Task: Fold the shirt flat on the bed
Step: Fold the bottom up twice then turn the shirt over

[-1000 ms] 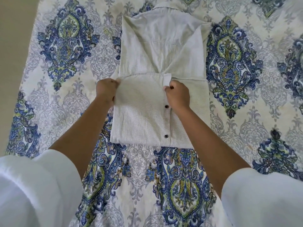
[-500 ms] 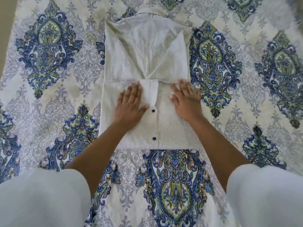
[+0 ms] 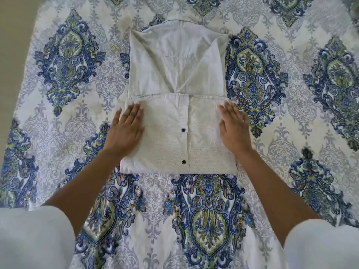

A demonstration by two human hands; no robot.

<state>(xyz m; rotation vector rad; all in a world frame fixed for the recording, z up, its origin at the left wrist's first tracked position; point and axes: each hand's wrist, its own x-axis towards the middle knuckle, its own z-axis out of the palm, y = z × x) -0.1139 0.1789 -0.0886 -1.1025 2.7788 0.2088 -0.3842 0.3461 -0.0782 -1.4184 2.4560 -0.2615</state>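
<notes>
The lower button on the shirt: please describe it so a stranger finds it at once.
On the patterned bedspread lies a pale folded shirt, with the left hand and right hand flat on its near flap. On its centre strip, the lower button sits nearest the bottom fold, under the other dark button.

One view only, head cam. We're looking from above the bedspread (image 3: 281, 152), facing forward and steeply down, close to top-down. Wide-angle lens (the bedspread's left edge bows in the frame). Range is near: both forearms run in from the bottom corners, and white sleeves (image 3: 33, 235) fill those corners. Shirt (image 3: 174, 74) sits centre to upper-centre, collar end farthest from us. Left hand (image 3: 126, 131) and right hand (image 3: 234, 127) land mid-frame, either side of the centre line. Bedspread fills almost the whole frame; we get a plain beige strip (image 3: 7, 55) down the left edge
</notes>
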